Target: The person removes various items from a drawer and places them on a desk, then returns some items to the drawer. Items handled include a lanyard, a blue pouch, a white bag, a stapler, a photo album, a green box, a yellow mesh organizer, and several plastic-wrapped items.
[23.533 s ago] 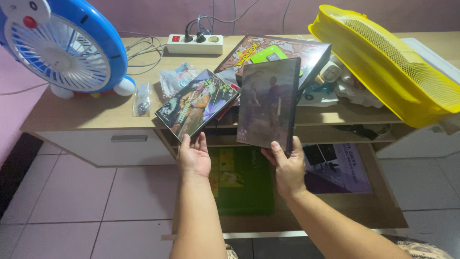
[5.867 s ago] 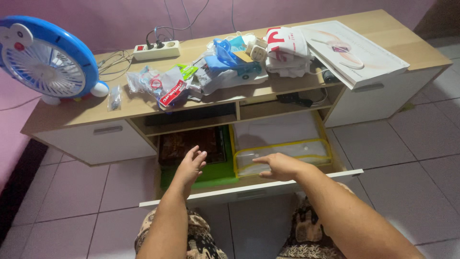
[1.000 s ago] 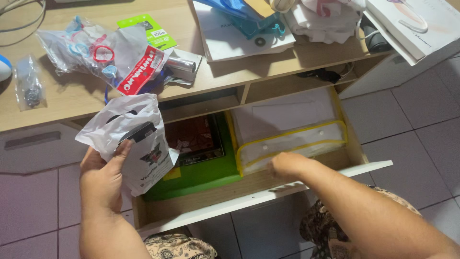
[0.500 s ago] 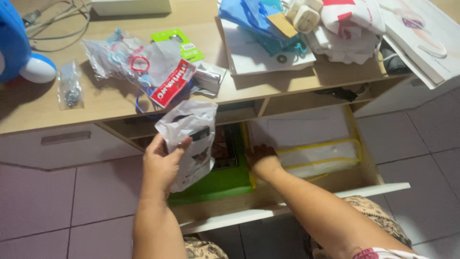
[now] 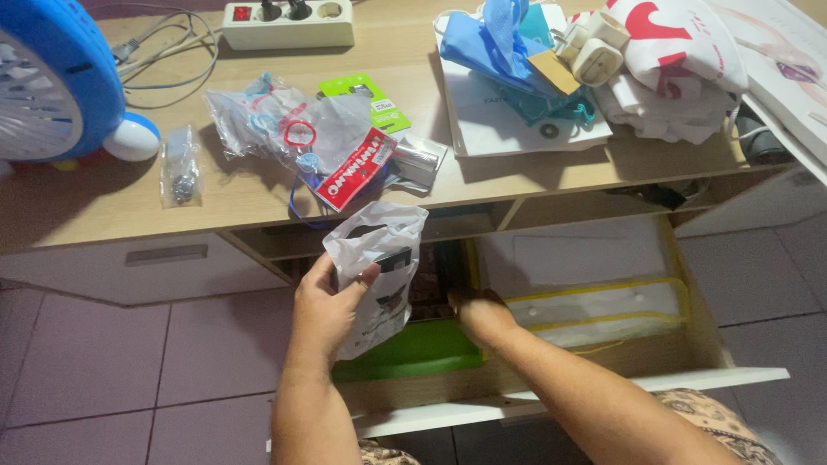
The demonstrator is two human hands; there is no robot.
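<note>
Your left hand [image 5: 330,303]: closed around a white plastic bag [image 5: 376,267], held above the open drawer [image 5: 603,392].
Your right hand [image 5: 481,314]: down in the drawer between the green board [image 5: 413,351] and the yellow-edged pouch [image 5: 594,306]; fingers hidden, so its grip cannot be told.
Tabletop [image 5: 103,202]: blue fan [image 5: 52,82], power strip [image 5: 289,24].

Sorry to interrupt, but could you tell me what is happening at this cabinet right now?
A person sits at a low wooden cabinet with its drawer pulled open. The left hand holds a white plastic bag above the drawer. The right hand reaches down inside, at the left edge of a yellow-trimmed pouch and beside a green board. The cabinet top carries a blue fan, a power strip and assorted packets.
</note>
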